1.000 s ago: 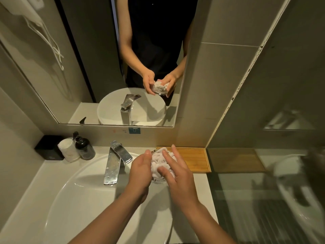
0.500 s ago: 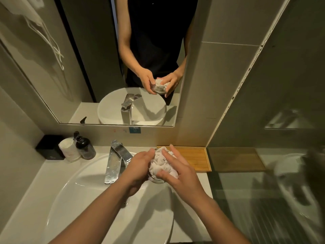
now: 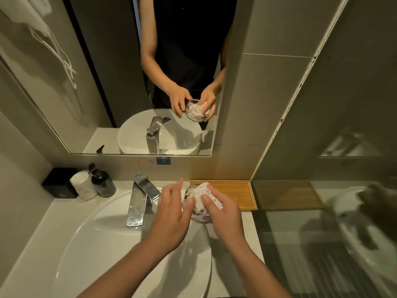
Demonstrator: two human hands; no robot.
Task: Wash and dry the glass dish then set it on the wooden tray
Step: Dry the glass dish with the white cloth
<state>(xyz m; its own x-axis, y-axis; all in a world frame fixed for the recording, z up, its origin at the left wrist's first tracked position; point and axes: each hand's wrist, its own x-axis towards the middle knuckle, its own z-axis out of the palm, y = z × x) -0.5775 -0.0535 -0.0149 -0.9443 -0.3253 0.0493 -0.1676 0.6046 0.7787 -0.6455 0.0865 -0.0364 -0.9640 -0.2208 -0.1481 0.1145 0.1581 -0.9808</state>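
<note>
A small clear glass dish [image 3: 200, 216] is held above the right edge of the white basin [image 3: 103, 244]. A crumpled white paper towel [image 3: 203, 195] is stuffed inside the dish. My left hand [image 3: 174, 216] cups the dish's left side with fingers spread along its rim. My right hand [image 3: 225, 214] presses the towel into the dish and wraps the dish's right side. The wooden tray [image 3: 236, 191] lies on the counter just behind my right hand, against the wall. The mirror shows the dish's reflection [image 3: 195, 110] between both hands.
A chrome faucet [image 3: 139, 201] stands left of my hands. A black pump bottle [image 3: 101, 179], a white roll [image 3: 82, 186] and a black box [image 3: 59, 182] sit at the counter's back left. A glass partition [image 3: 322, 233] bounds the counter's right side.
My left hand has loosened from a closed grip to spread fingers along the dish's rim. The towel has turned inside the dish, and more of the glass shows.
</note>
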